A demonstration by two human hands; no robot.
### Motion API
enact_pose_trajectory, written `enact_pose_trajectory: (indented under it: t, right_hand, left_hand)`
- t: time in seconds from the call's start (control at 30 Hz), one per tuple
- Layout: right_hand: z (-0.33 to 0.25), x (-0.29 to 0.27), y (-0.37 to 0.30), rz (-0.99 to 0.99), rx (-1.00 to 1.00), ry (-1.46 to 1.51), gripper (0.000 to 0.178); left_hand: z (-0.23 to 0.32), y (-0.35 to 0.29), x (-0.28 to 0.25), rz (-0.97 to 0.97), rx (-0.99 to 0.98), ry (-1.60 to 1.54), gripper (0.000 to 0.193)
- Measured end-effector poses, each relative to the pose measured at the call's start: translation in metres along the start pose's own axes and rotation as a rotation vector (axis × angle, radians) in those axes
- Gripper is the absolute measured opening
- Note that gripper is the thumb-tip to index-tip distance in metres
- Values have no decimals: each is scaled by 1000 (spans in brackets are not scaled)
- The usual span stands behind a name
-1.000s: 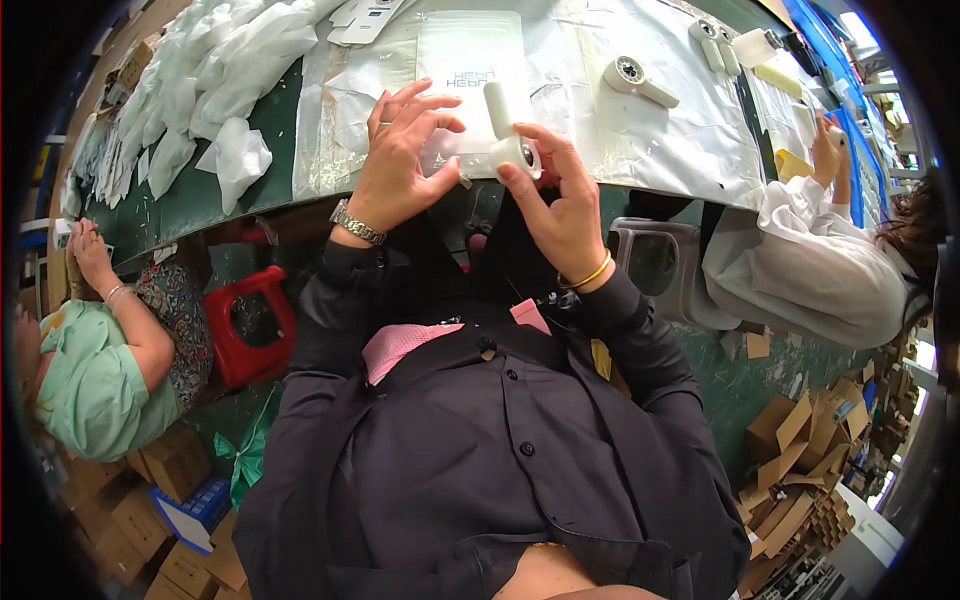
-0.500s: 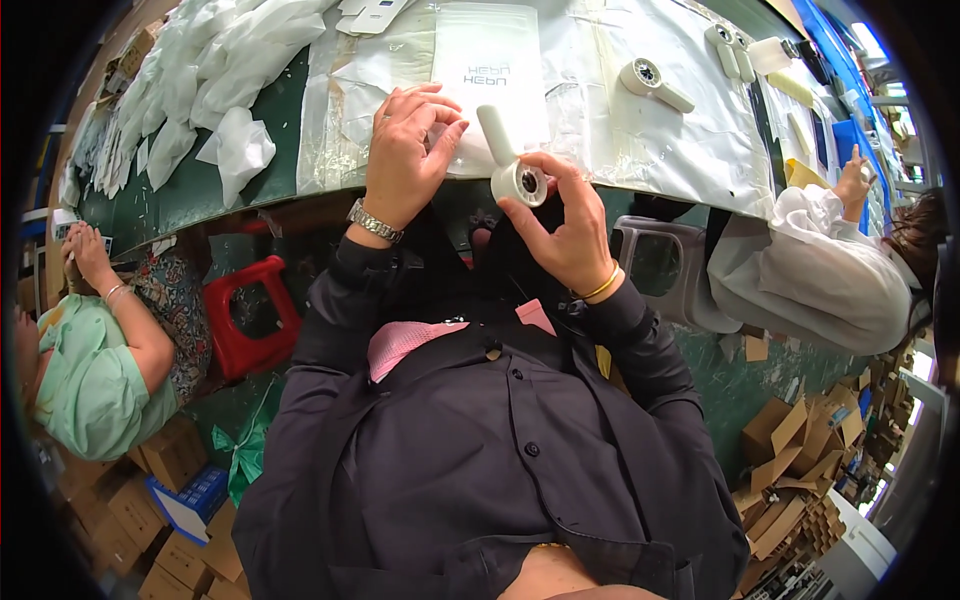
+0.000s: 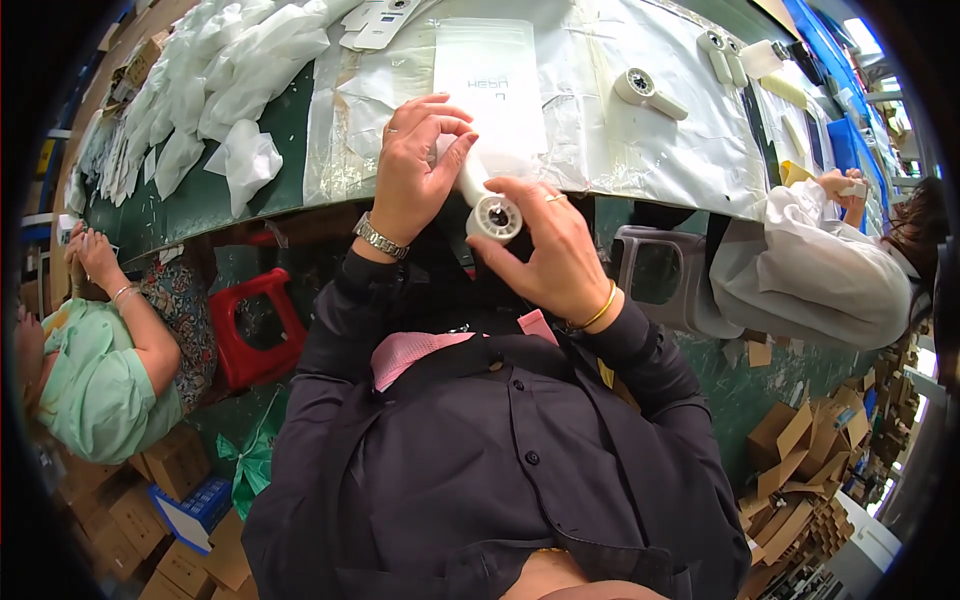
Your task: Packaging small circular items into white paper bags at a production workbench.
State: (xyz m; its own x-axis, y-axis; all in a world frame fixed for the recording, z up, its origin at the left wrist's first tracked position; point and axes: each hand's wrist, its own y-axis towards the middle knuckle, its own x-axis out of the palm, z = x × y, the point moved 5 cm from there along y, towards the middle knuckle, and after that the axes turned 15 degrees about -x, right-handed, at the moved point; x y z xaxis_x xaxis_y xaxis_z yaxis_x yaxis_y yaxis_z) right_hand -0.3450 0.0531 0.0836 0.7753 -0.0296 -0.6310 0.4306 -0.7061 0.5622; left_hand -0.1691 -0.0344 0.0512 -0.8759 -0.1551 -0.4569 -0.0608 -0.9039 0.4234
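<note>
A small white handheld fan (image 3: 496, 219), with a round head and a straight handle, is just over the table's near edge. My right hand (image 3: 550, 245) grips its head between thumb and fingers, the open face turned up toward me. At the handle's far end my left hand (image 3: 425, 150) is curled round it, thumb against fingers; the handle's tip is partly hidden there. Beyond my hands a frosted white pouch (image 3: 487, 60) with dark print lies flat. To its right rests another handheld fan (image 3: 648, 94).
Two more fans (image 3: 722, 58) lie at the far right beside a white bottle (image 3: 765, 58). Crumpled white bags (image 3: 250, 60) pile up at the left, with flat white cards (image 3: 382, 22) near the back. Co-workers sit on both sides; a red stool (image 3: 258, 325) stands at the left.
My right hand has drawn the fan left and slightly nearer, tilting its handle leftward. The handle's end has come into my left hand. The right-hand co-worker's hands have lowered.
</note>
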Motion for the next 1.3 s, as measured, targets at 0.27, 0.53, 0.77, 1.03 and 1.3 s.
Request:
enact_pose_trajectory:
  t: [0.27,0.53,0.77,1.03,1.3]
  right_hand:
    - [10,0,8,87,76,12,73]
    - [17,8,7,78,51,-79,61]
    - [21,8,8,77,217,67,53]
    - [19,9,15,4,-8,-105,50]
    - [33,19,47,95,-111,-351,61]
  left_hand:
    - [8,2,-8,-55,60,-20,8]
    - [34,-31,-22,21,-122,-104,34]
    - [-10,-76,8,-296,-768,-452,29]
    - [-10,-72,4,-272,-946,-664,26]
    - [-16,-75,5,-392,-938,-722,26]
